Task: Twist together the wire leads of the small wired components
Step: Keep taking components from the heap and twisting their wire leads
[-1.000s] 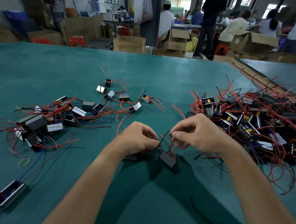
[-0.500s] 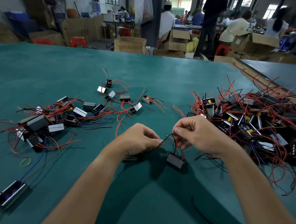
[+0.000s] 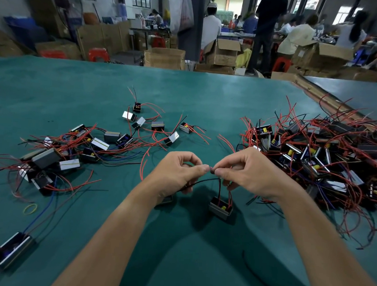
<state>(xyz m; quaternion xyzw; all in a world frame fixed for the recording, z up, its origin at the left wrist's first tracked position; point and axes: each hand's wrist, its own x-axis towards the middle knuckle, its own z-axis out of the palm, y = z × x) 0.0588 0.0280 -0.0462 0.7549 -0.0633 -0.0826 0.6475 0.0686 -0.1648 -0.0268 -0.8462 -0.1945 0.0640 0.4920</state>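
Pinching lead ends between thumb and forefinger, the left grip [image 3: 177, 170] and right grip [image 3: 247, 172] meet tip to tip over the middle of the table [image 3: 177, 251] — both are curled tight on thin wire. A black lead [image 3: 199, 181] arcs from under the left grip up to the pinch point. More leads [image 3: 219, 189] drop from the right grip toward 6 o'clock into a small component [image 3: 220, 208], which is tilted with its open face up and a yellow part showing inside. Whether it touches the table or hangs just above it, I cannot tell. A second component [image 3: 166, 199] peeps out beneath the left wrist, mostly hidden.

At 9 o'clock of the grips lies a loose pile [image 3: 73, 150] of components with red, black and blue wires; at 3 o'clock a denser heap [image 3: 313, 153] crowds close to the right wrist. A few strays [image 3: 158, 126] are scattered at 11 o'clock. A yellow band [image 3: 30, 208] lies at 8 o'clock, a long unit [image 3: 9, 251] at 7 o'clock near the table's edge, and a loose black wire [image 3: 259, 275] at 5 o'clock. Beyond the table at 12 o'clock stand cardboard boxes [image 3: 164, 58] — people sit and stand among them.
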